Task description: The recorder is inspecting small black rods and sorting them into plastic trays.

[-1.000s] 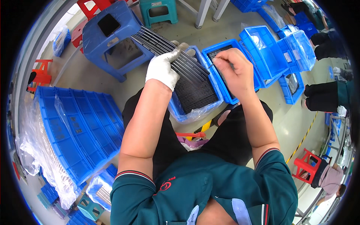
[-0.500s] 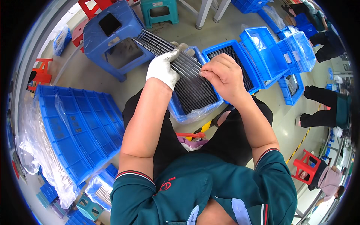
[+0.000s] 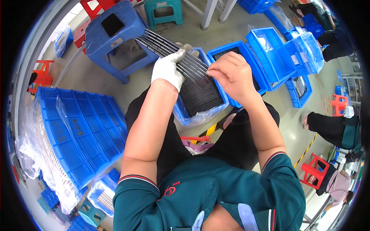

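Observation:
My left hand [image 3: 168, 71], in a white glove, is closed around a bundle of thin dark metal rods [image 3: 157, 43]. The bundle slants from the edge of the blue stool down to the right, above a blue crate [image 3: 188, 121] lined with clear plastic. Rows of similar dark rods [image 3: 198, 101] lie in that crate. At the lower right ends of the bundle is my bare right hand [image 3: 234, 77], thumb and forefinger pinched together. Whether a rod end sits between those fingertips is too small to tell.
A blue stool [image 3: 92, 40] bearing a dark flat device [image 3: 112, 25] stands ahead left. To the right a second crate [image 3: 264, 85] holds more rods, near other blue bins [image 3: 271, 50]. Stacked blue crates [image 3: 77, 131] rise at my left. Other people [image 3: 327, 125] are at the far right.
My right hand has shifted slightly right and up at the rod ends, still pinched. The left hand keeps its grip, nearly still. A person at the far right has moved.

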